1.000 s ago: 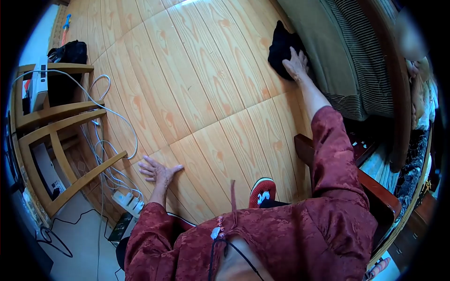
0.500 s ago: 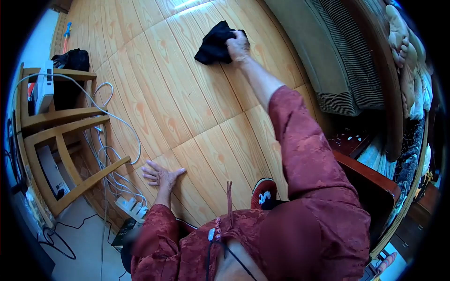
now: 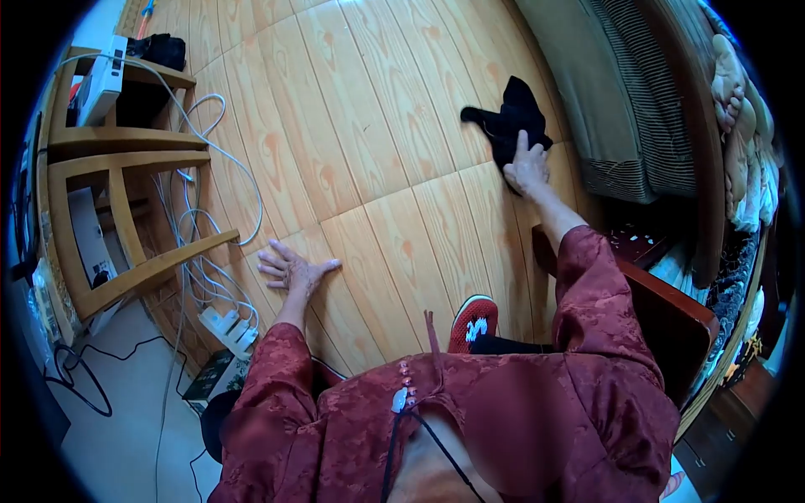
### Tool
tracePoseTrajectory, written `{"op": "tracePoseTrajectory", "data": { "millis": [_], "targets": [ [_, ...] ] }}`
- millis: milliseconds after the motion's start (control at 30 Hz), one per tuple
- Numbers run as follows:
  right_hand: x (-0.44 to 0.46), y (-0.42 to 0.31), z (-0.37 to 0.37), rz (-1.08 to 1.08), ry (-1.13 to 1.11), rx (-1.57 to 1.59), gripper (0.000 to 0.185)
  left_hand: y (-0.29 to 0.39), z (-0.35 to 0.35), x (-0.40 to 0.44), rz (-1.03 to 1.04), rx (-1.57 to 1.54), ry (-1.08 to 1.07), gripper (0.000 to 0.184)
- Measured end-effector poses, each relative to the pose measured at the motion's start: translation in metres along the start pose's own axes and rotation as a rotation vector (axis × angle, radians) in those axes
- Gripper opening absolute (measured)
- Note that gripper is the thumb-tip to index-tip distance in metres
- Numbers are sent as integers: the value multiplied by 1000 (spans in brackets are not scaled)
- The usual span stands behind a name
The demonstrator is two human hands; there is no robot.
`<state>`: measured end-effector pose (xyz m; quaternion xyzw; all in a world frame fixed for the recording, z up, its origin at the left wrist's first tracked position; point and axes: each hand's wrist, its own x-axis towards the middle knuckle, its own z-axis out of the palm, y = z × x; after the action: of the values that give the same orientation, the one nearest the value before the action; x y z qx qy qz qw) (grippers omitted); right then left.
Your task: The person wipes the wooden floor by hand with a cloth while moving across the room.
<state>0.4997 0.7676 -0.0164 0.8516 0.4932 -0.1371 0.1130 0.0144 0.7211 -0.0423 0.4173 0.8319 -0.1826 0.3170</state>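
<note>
A crumpled black cloth (image 3: 513, 121) lies on the wood-patterned floor (image 3: 377, 159), near the sofa side. My right hand (image 3: 528, 168) is on its near edge, with the index finger stretched over the fabric and the other fingers bent against it. Part of the cloth is hidden under that hand. To the left, my left hand (image 3: 293, 270) rests on the floor with its fingers spread, holding nothing. White cables (image 3: 201, 251) run just left of it.
A low wooden frame (image 3: 126, 235) with a white box (image 3: 102, 82) stands at left. A power strip (image 3: 228, 332) lies near my left sleeve. The sofa base (image 3: 587, 126) and a dark red wooden edge (image 3: 662, 302) border the right. My red shoe (image 3: 473, 323) is below.
My right hand has swept the black cloth right and nearer to me, toward the sofa, and the cloth has changed shape. The left hand stays planted on the floor.
</note>
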Motion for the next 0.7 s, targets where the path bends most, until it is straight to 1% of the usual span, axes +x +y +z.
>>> {"op": "tracePoseTrajectory", "data": {
  "millis": [100,133,167,233,300,333,367,400,467,533,600,633,667,700],
  "targets": [
    [-22,-52,22,-97,104,8,86,-1,1,2,-9,11,-14,165],
    [-25,-72,27,-119,103,56,88,-1,2,2,-14,12,-16,165],
    [-26,-94,22,-140,54,110,86,-2,2,3,-17,17,-18,166],
    [-22,-145,7,-152,34,276,79,-1,2,3,-16,21,-15,165],
    [4,-190,22,-189,161,364,76,0,2,2,-8,8,-2,164],
    [11,-215,-2,-80,35,528,63,1,1,1,-2,14,-2,165],
    [31,-230,-4,-55,29,626,60,1,1,0,2,18,-1,165],
    [41,-243,-18,14,0,752,59,1,0,0,2,20,1,166],
    [79,-249,-12,5,88,1136,59,-2,1,2,22,11,-11,166],
    [89,-240,-14,15,168,1474,61,-4,0,2,19,-1,-19,166],
    [57,-203,-39,-195,76,1818,46,-1,0,-1,11,-4,-20,166],
    [28,-191,-54,-97,75,1874,39,-3,2,1,17,-9,-16,166],
    [18,-173,-39,-71,136,1816,39,-2,0,1,16,-5,-18,166],
    [3,-150,-18,-74,184,1571,44,-1,-1,-1,16,2,-22,166]
  ]
}}
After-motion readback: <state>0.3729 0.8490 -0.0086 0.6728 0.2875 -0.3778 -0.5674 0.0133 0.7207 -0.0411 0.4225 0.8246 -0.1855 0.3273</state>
